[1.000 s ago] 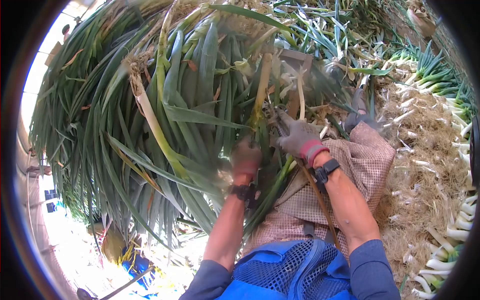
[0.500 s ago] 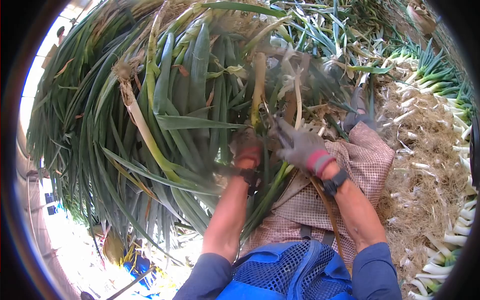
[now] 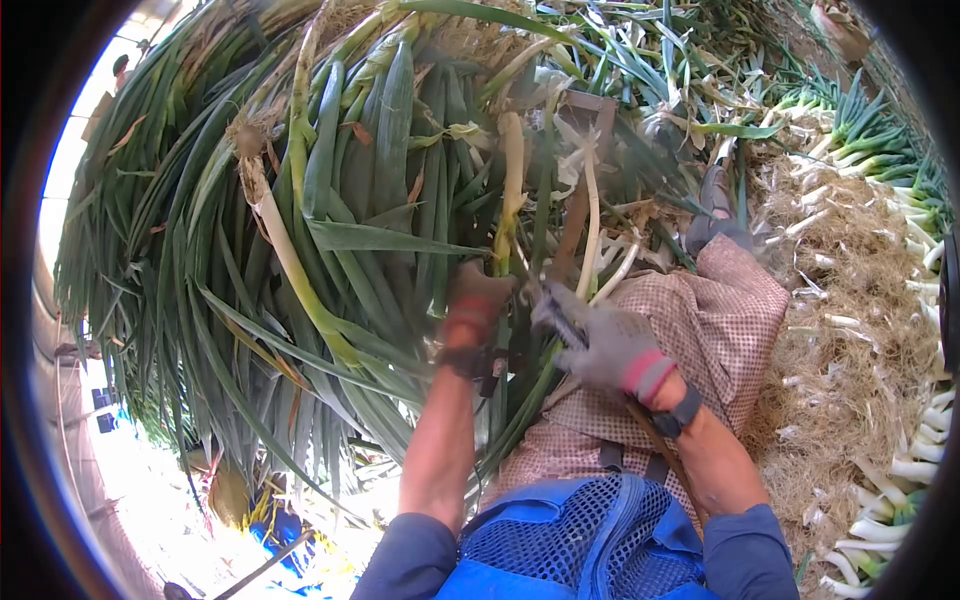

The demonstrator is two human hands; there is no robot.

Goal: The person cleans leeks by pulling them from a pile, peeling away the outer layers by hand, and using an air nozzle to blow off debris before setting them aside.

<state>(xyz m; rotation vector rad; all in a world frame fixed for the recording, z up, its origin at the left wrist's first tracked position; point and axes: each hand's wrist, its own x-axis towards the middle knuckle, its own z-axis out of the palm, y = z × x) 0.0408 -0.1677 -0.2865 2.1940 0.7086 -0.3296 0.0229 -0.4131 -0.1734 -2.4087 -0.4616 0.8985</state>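
Observation:
My left hand (image 3: 478, 298), gloved in grey and red, is closed around the green part of a leek (image 3: 508, 190) whose pale end points up. To its right, my gloved right hand (image 3: 605, 340) is wrapped round a dark tool (image 3: 562, 318), whose thin tip reaches toward that leek. Most of the tool's handle is hidden by my fingers. Close by on the left, a large heap of long green leeks (image 3: 370, 160) hangs down, with one rooted leek (image 3: 285, 240) lying over it.
Rows of trimmed leeks (image 3: 860, 160) line the right edge. Cut roots (image 3: 830, 370) cover the ground beside them. My leg in checked cloth (image 3: 690, 320) and a dark shoe (image 3: 715, 205) are in the middle. A brown upright (image 3: 580, 215) stands behind my hands.
My left hand has shifted slightly left and stays closed. My right hand has moved a little down with the tool, away from the leek's stalk.

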